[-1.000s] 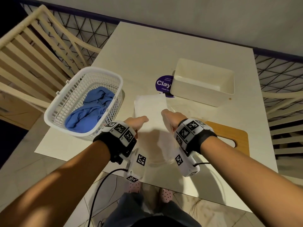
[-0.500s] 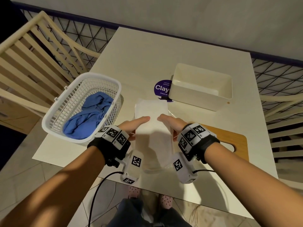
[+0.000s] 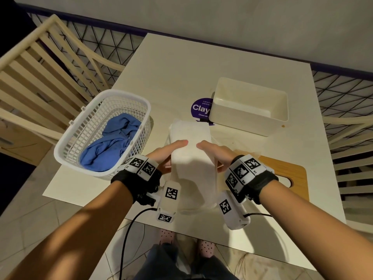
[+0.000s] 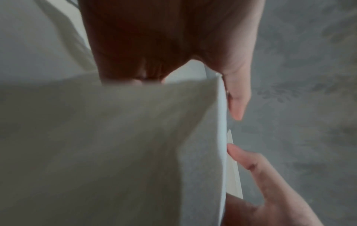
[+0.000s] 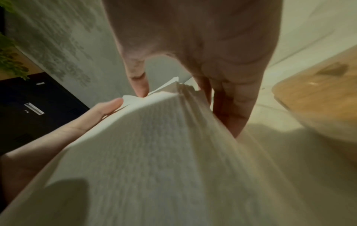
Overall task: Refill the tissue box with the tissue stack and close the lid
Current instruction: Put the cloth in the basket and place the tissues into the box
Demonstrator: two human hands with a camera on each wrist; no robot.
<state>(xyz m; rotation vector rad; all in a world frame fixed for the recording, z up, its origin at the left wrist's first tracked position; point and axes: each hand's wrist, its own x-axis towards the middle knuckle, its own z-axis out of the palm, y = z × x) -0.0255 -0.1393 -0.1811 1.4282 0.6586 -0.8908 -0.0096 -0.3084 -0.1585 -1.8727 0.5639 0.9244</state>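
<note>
The white tissue stack (image 3: 191, 158) is held between my two hands over the table's near middle, its near end raised. My left hand (image 3: 173, 152) grips its left side and my right hand (image 3: 212, 153) its right side. Both thumbs lie on top, with the fingers underneath. The right wrist view shows the tissue stack (image 5: 164, 145) pinched between thumb and fingers (image 5: 231, 114). In the left wrist view the tissue stack (image 4: 115, 137) fills the frame. The cream tissue box (image 3: 248, 126) stands open and empty at the far right. Its wooden lid (image 3: 292, 178) lies flat to the right of my right wrist.
A white basket (image 3: 60, 146) holding a blue cloth (image 3: 113, 144) sits at the table's left edge, close to my left wrist. A purple round sticker (image 3: 198, 110) lies by the box. Slatted chairs (image 3: 30, 87) flank the table.
My thumbs have slid from the stack's sides onto its top and closed toward each other. The stack's near end has come up off the table.
</note>
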